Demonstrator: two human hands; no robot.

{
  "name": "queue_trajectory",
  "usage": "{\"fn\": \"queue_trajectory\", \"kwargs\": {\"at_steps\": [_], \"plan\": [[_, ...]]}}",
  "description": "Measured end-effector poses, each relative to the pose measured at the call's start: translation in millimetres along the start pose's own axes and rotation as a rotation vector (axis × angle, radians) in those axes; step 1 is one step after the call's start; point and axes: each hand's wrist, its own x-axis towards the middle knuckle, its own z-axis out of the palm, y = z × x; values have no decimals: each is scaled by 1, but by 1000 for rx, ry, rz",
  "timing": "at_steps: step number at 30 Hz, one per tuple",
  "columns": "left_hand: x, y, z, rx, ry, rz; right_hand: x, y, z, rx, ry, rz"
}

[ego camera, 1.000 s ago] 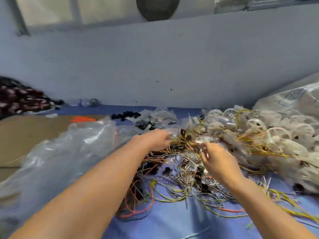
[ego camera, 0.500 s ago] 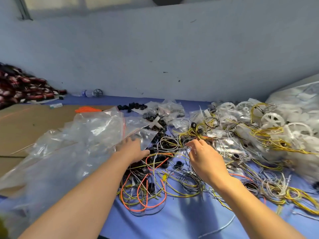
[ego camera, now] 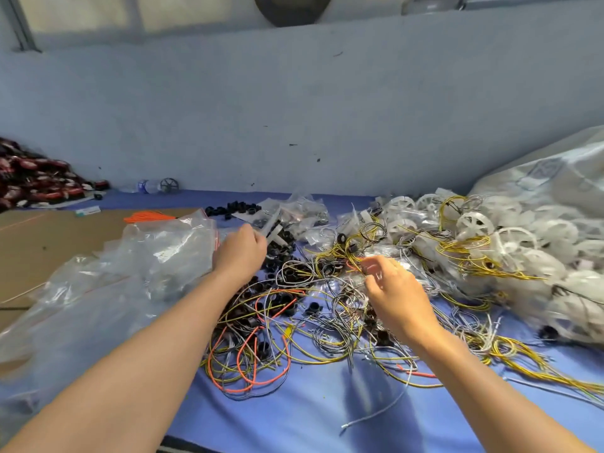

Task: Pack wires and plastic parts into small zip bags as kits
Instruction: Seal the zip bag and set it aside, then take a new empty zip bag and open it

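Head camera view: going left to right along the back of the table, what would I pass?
Along the back: dark red pile → water bottle → black plastic rings → small clear bags → white plastic wheels → large white sack.

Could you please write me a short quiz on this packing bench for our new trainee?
1. True or false: the white plastic wheels are piled to the person's right.
2. The cloth under the wires is: A red, B blue, C green?
3. Fill in: the big clear bag lies beside the ___ hand.
Key: 1 true; 2 B; 3 left hand.
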Motion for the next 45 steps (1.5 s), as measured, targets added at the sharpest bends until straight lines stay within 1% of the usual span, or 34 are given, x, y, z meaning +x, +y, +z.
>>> {"fn": "queue_trajectory", "kwargs": {"at_steps": [2, 4, 5, 6, 7, 8, 9, 11, 13, 15, 17, 18, 19, 20, 21, 22, 23, 24, 25, 26, 27, 28, 30, 31, 32, 35, 37, 39, 41, 43, 45], "plan": [[-10, 37, -25, -532, 110, 17, -1, -7, -11, 264, 0, 105], [-20, 71, -37, -1046, 216, -82, -3, -15, -21, 633, -78, 301], [-29, 86, -37, -1215, 232, -165, -4, -20, -26, 817, -136, 406], [-41, 98, -34, -1339, 218, -260, -4, -23, -31, 962, -184, 496], [-56, 109, -27, -1454, 168, -362, -5, -23, -36, 1059, -211, 564], [-72, 118, -20, -1570, 83, -457, -5, -20, -39, 1125, -211, 613], [-89, 126, -12, -1682, -6, -540, -7, -14, -43, 1167, -189, 655], [-122, 136, 4, -1872, -111, -649, -14, 3, -46, 1191, -95, 731], [-154, 140, 23, -1942, -195, -716, -28, 21, -48, 1182, -18, 765], [-188, 140, 44, -1840, -371, -768, -43, 41, -49, 1120, 83, 783], [-222, 132, 58, -1615, -655, -755, -56, 63, -51, 985, 171, 749], [-234, 128, 61, -1472, -824, -690, -61, 73, -53, 855, 174, 693], [-244, 125, 60, -1315, -979, -576, -67, 82, -55, 705, 148, 611], [-249, 123, 57, -1175, -1069, -443, -73, 88, -57, 578, 106, 522], [-251, 125, 54, -1084, -1075, -315, -79, 94, -60, 481, 62, 443], [-250, 128, 53, -1059, -987, -188, -83, 100, -61, 416, 32, 388], [-247, 131, 54, -1036, -841, -53, -87, 107, -62, 384, 28, 361], [-242, 135, 58, -951, -664, 98, -90, 112, -63, 384, 43, 356], [-236, 138, 65, -798, -484, 262, -92, 118, -63, 425, 76, 378], [-229, 139, 73, -587, -331, 418, -94, 123, -63, 505, 124, 431], [-222, 138, 82, -410, -221, 530, -93, 128, -62, 604, 176, 501], [-215, 136, 91, -298, -164, 587, -90, 132, -62, 718, 212, 581], [-204, 127, 109, -207, -152, 583, -79, 138, -65, 947, 209, 716], [-201, 123, 116, -197, -169, 564, -74, 138, -68, 1022, 190, 746], [-199, 119, 121, -192, -188, 554, -67, 139, -72, 1066, 170, 747], [-196, 113, 132, -158, -225, 583, -54, 139, -79, 1146, 102, 664], [-195, 112, 133, -151, -226, 591, -51, 135, -79, 1119, 50, 619], [-195, 111, 132, -132, -223, 598, -49, 130, -74, 927, 30, 621], [-194, 108, 133, -131, -225, 597, -47, 128, -68, 757, 64, 659], [-195, 108, 135, -133, -225, 598, -46, 129, -64, 747, 56, 691], [-195, 107, 135, -136, -229, 594, -47, 126, -63, 800, 24, 679]]}}
